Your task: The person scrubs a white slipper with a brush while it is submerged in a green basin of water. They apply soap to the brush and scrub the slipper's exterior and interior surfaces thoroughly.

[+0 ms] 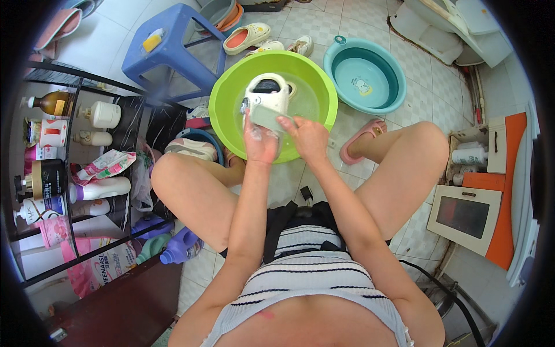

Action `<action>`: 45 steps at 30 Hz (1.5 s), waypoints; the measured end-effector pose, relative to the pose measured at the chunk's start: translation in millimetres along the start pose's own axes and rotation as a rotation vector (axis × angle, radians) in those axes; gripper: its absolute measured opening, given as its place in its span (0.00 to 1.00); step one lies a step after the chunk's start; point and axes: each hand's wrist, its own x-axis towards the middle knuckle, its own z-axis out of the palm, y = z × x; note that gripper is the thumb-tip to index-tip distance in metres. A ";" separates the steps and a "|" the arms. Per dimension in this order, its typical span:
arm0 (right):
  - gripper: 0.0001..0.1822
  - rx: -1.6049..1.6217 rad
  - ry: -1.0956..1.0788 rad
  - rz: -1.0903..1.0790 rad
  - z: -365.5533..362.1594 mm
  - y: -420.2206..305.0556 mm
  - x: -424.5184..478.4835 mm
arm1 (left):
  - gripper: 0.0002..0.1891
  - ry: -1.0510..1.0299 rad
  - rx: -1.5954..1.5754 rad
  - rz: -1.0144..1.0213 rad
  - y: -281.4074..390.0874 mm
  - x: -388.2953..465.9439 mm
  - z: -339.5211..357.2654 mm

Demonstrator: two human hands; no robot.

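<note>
Cloudy water lies in a lime-green plastic basin (327, 108) before me. Over it, my left hand (261, 141) holds a white clog (271, 97) with a dark inside and a cartoon-like charm. My right hand (307, 136) grips a pale green brush or block (266, 118) against the clog's heel end; its underside is hidden. A second pale shoe (292, 90) shows partly behind the held clog, inside the basin. Some whitish suds cling to my left palm.
A teal basin (396, 86) stands right of the green one. A blue plastic stool (173, 47) bearing a yellow sponge (152, 43), and cream clogs (256, 34), are beyond. Left is a black metal rack (73, 165) with bottles; shoes (190, 148) sit in a blue basin nearby. At right stands a cabinet (464, 217).
</note>
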 end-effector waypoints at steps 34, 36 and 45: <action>0.39 0.344 -0.153 0.386 -11.6 20.5 19.5 | 0.24 0.062 0.105 0.000 -17.4 3.4 -13.0; 0.37 0.392 -0.163 0.364 -5.0 15.6 1.6 | 0.24 0.062 0.155 0.037 -18.5 5.3 -12.6; 0.33 0.217 -0.140 0.210 -0.8 6.3 -6.6 | 0.23 0.103 0.293 0.080 -22.2 6.1 -12.7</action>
